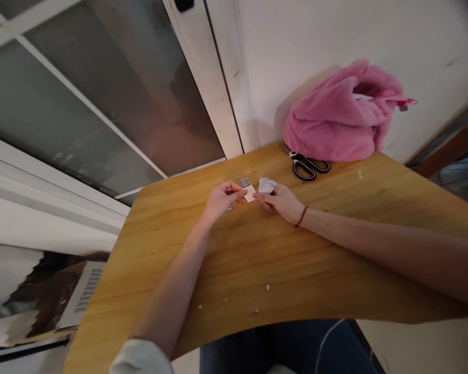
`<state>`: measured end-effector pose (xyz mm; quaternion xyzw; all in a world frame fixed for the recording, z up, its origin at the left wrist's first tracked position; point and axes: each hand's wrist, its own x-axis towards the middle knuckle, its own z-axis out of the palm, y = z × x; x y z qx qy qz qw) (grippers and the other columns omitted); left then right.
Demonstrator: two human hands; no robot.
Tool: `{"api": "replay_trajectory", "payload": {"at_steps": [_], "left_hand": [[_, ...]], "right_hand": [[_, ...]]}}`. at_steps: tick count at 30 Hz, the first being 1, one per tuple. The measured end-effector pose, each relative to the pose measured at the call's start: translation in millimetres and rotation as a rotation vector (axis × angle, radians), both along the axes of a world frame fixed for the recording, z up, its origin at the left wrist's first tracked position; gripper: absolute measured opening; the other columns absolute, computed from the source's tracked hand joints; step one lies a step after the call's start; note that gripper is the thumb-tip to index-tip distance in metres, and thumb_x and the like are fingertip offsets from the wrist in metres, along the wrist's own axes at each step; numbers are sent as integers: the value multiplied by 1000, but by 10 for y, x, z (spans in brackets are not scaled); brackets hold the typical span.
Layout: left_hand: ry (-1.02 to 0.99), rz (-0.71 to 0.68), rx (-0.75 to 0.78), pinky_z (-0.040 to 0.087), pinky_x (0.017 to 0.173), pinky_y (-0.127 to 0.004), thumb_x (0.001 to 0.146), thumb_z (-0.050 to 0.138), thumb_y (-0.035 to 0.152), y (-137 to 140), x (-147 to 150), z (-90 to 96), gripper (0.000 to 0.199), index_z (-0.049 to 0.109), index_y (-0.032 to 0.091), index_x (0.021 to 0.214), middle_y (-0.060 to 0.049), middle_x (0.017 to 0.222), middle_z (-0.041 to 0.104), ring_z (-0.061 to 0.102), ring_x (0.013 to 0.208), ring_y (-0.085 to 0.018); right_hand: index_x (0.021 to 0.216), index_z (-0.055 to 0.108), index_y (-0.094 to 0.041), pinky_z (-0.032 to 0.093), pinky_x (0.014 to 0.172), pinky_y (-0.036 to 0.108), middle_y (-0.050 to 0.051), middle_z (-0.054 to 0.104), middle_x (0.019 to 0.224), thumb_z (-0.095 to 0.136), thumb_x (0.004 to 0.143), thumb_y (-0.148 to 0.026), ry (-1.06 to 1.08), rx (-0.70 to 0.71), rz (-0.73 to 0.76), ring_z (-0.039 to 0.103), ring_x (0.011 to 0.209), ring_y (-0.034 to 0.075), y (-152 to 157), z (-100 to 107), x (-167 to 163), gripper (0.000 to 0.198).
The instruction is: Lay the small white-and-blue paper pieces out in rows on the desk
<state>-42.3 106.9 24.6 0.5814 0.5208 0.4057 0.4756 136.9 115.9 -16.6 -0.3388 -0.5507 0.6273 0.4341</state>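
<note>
You are holding a small pale piece (pixel 250 194) between both hands, over the far half of the worktop (pixel 234 270).
Your left hand (pixel 223 199) is pinching one side of it, and your right hand (pixel 283 201) is pinching the other side while also gripping a whitish bunch (pixel 267 185). One striped piece (pixel 244 181) is lying toward the far edge, just past your fingers, and another striped piece (pixel 229 208) is peeking out beside your left hand. So it looks like a little is done: those two are down, while the pale piece and the bunch are not yet down. How many are in the bunch, I cannot tell. Scissors (pixel 309 166) are resting near the far edge, just in front of a pink fluffy bag (pixel 335 122).
</note>
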Motion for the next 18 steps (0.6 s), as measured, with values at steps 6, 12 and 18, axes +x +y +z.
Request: {"api": "replay_trajectory", "payload": {"at_steps": [6,12,18], "left_hand": [[131,83,115,49,59,-23,66,74,29,15,-483,275,18,62,17,71,-2,68,68,63,63,-10],[359,271,133,47,53,-25,66,71,32,-48,-1288,296,19,61,17,72,-5,77,70,65,66,-15],[525,272,125,48,86,-33,65,68,30,-17,-1697,-33,12,64,19,68,-5,89,72,66,93,-20]], "right_hand": [[64,49,-15,23,40,22,-6,42,44,72,67,-39,33,-20,-32,34,39,4,3,-13,-7,34],[71,50,-15,24,41,23,-7,42,46,72,66,-40,15,-29,-36,34,40,5,14,-39,-11,34],[69,46,-17,24,41,22,-7,42,48,73,65,-41,24,-20,-32,34,40,5,26,-57,-12,37]]}}
